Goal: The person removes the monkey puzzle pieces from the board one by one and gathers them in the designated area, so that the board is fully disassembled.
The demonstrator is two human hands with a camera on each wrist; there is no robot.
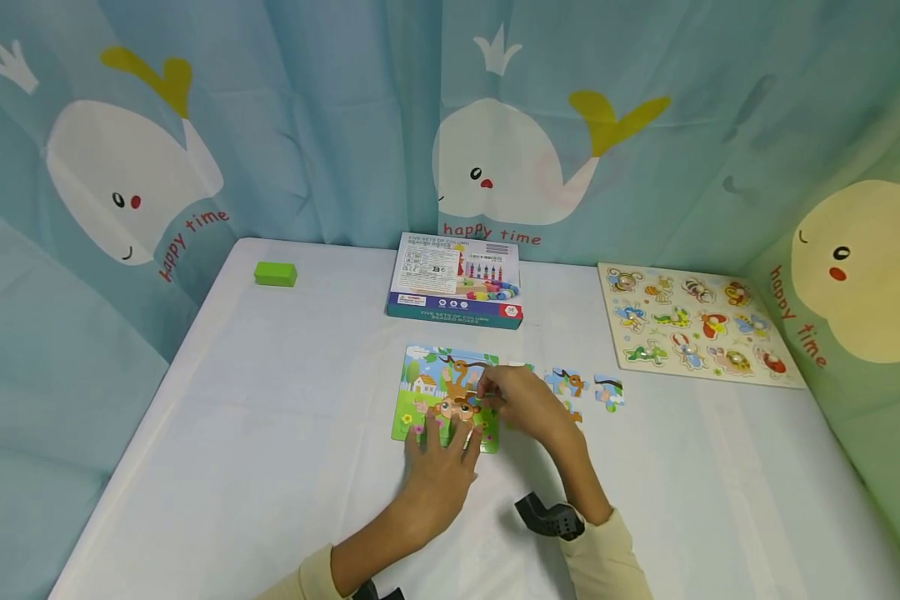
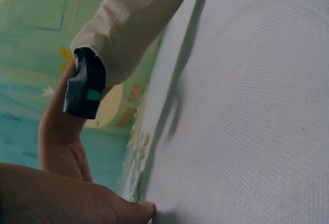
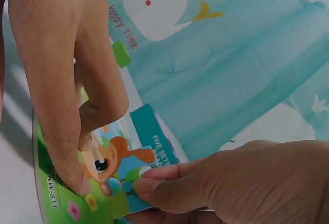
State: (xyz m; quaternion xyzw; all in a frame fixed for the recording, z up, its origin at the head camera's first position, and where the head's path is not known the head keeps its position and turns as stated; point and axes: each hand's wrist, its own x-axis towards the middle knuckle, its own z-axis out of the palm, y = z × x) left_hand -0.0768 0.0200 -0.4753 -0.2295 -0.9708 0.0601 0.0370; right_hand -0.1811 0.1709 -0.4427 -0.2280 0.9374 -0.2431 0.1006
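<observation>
A monkey jigsaw puzzle (image 1: 420, 392) in a green and blue tray lies flat on the table. Fingers spread, my left hand (image 1: 438, 479) rests on its lower part; in the right wrist view, the left hand's fingertips (image 3: 79, 183) touch the picture beside the monkey's face. At the puzzle's right edge my right hand (image 1: 525, 404) pinches a puzzle piece between thumb and fingers, mostly covered by them. The thumb (image 3: 149, 187) lies over a green and blue part of the picture. Loose puzzle pieces (image 1: 567, 382) (image 1: 610, 392) lie right of the right hand, some partly hidden by it.
Behind the puzzle lies a boxed bead set (image 1: 453, 283). An insect peg board (image 1: 693, 325) is at the back right, and a green block (image 1: 275, 274) at the back left. Whale-printed curtains (image 1: 330, 125) surround the white table (image 1: 232, 433).
</observation>
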